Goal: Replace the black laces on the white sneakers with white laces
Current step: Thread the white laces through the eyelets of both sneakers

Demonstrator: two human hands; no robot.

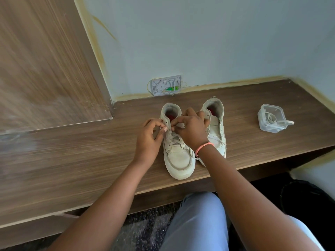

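Two white sneakers stand side by side on the wooden shelf (90,160), toes towards me. The left sneaker (178,160) carries a white lace (175,139) threaded across its eyelets. My left hand (149,140) pinches a lace end at the shoe's top left eyelet. My right hand (192,130) pinches the lace at the tongue, covering the top of the lacing. The right sneaker (218,127) is partly hidden behind my right wrist, with a white lace showing on it. No black lace is visible.
A clear plastic container (272,117) with a coiled white lace inside stands to the right on the shelf. An open wall socket box (166,85) sits on the wall behind the shoes. A wooden panel (45,60) rises at the left. My knee is below the shelf edge.
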